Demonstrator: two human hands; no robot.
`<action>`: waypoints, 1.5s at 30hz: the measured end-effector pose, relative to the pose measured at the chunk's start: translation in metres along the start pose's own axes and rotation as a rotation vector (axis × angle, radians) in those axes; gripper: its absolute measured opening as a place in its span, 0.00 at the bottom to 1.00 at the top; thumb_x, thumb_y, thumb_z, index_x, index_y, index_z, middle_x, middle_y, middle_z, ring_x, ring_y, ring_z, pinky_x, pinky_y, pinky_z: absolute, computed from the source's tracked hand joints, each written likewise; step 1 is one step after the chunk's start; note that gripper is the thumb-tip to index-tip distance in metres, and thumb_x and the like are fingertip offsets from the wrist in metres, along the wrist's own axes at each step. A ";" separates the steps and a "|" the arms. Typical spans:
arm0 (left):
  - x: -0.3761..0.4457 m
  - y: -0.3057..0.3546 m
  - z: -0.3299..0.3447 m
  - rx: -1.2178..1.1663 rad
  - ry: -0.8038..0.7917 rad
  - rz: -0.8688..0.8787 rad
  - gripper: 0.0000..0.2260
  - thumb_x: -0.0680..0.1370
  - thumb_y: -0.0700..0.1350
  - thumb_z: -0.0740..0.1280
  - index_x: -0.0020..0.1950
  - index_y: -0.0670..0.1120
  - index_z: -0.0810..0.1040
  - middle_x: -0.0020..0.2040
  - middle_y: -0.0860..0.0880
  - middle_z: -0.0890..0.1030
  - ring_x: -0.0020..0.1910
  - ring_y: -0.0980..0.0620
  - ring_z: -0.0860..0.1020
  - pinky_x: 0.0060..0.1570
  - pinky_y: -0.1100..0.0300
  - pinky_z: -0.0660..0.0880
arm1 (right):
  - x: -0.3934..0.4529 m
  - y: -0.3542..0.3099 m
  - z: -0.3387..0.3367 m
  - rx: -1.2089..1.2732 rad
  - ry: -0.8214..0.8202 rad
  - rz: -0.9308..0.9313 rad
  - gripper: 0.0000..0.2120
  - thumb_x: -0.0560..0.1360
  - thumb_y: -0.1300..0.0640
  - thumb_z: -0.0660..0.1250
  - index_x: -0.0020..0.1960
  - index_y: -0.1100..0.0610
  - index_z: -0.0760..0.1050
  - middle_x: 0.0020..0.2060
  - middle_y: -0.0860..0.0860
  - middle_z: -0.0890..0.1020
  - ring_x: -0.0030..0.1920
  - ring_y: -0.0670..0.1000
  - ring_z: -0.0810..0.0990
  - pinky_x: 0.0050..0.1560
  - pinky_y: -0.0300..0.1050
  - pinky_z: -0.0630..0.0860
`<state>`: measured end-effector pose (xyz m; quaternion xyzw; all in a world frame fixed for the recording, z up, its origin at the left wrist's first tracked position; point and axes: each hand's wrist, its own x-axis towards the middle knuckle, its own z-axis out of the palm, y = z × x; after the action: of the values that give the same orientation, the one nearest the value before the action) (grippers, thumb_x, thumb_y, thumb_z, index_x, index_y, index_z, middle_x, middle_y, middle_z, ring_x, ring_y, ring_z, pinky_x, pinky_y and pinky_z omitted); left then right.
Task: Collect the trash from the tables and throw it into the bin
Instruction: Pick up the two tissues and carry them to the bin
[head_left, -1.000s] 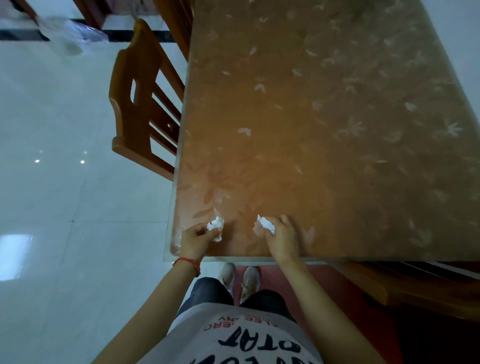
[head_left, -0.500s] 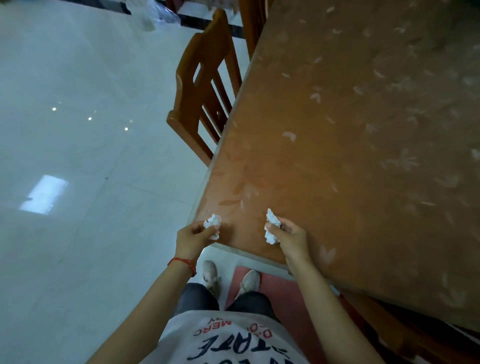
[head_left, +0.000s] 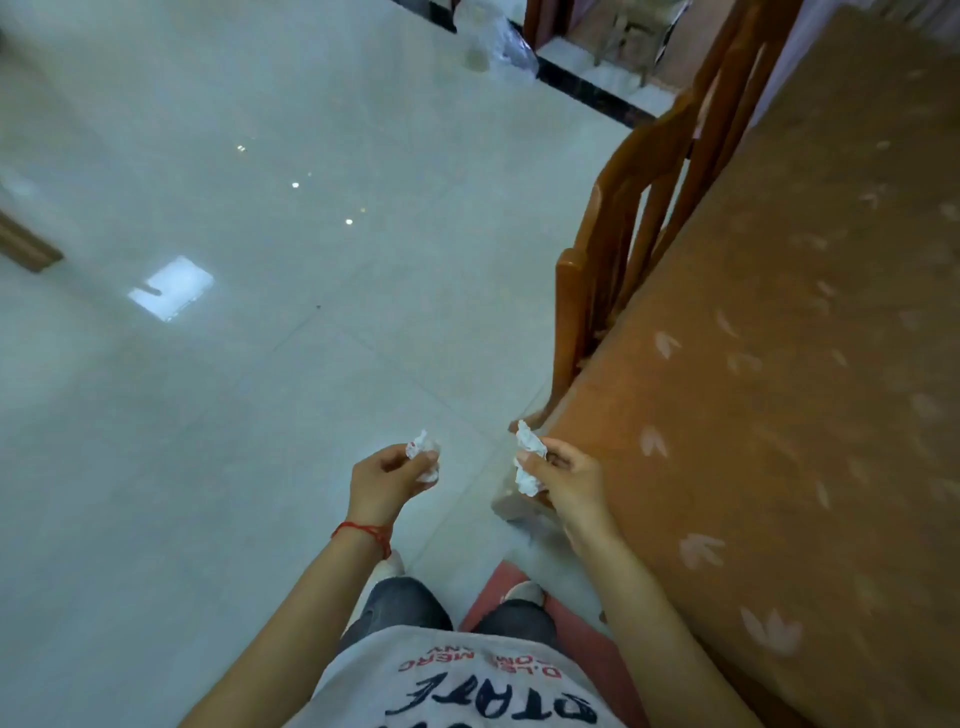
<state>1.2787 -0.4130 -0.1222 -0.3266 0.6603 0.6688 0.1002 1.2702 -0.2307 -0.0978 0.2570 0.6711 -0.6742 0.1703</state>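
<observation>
The left hand (head_left: 387, 475) pinches a crumpled white tissue wad (head_left: 425, 454) over the pale tiled floor (head_left: 208, 415), left of the brown leaf-patterned table (head_left: 779, 389); the right hand (head_left: 563, 478) grips another crumpled white paper wad (head_left: 527, 457) just beside the table's corner.

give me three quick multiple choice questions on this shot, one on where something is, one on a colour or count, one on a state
1. Where is the wooden chair?
A. tucked against the table's edge
B. alone in mid floor
C. lying on the table

2. How many crumpled tissues are held?
A. one
B. two
C. four

3. What is the left hand doing?
A. lying flat and empty
B. pressing on the table
C. pinching a tissue

Answers:
1 A: the chair stands against the edge of the table.
2 B: the left tissue is in the left hand, the right tissue in the right hand.
3 C: its fingers curl round the tissue, over the floor.
</observation>
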 end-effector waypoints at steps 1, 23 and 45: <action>0.006 0.004 -0.016 -0.017 0.024 0.002 0.08 0.72 0.36 0.69 0.45 0.29 0.78 0.38 0.41 0.78 0.36 0.49 0.76 0.31 0.71 0.76 | 0.001 -0.003 0.017 -0.014 -0.015 -0.009 0.07 0.72 0.66 0.68 0.50 0.62 0.78 0.37 0.52 0.80 0.31 0.42 0.79 0.32 0.30 0.74; 0.095 0.026 -0.254 -0.406 0.456 -0.059 0.11 0.71 0.34 0.69 0.29 0.41 0.76 0.23 0.54 0.79 0.27 0.59 0.77 0.34 0.67 0.78 | 0.058 -0.036 0.295 -0.319 -0.365 0.003 0.04 0.71 0.61 0.70 0.41 0.53 0.80 0.37 0.53 0.79 0.38 0.50 0.76 0.40 0.41 0.74; 0.353 0.217 -0.270 -0.309 0.346 -0.063 0.07 0.72 0.34 0.69 0.33 0.39 0.77 0.22 0.54 0.78 0.26 0.61 0.78 0.35 0.67 0.79 | 0.280 -0.195 0.431 -0.157 -0.267 0.005 0.03 0.72 0.64 0.69 0.45 0.58 0.80 0.36 0.54 0.79 0.37 0.49 0.76 0.38 0.38 0.74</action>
<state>0.9678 -0.7979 -0.1232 -0.4684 0.5470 0.6924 -0.0447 0.8806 -0.6178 -0.1142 0.1527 0.6925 -0.6474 0.2792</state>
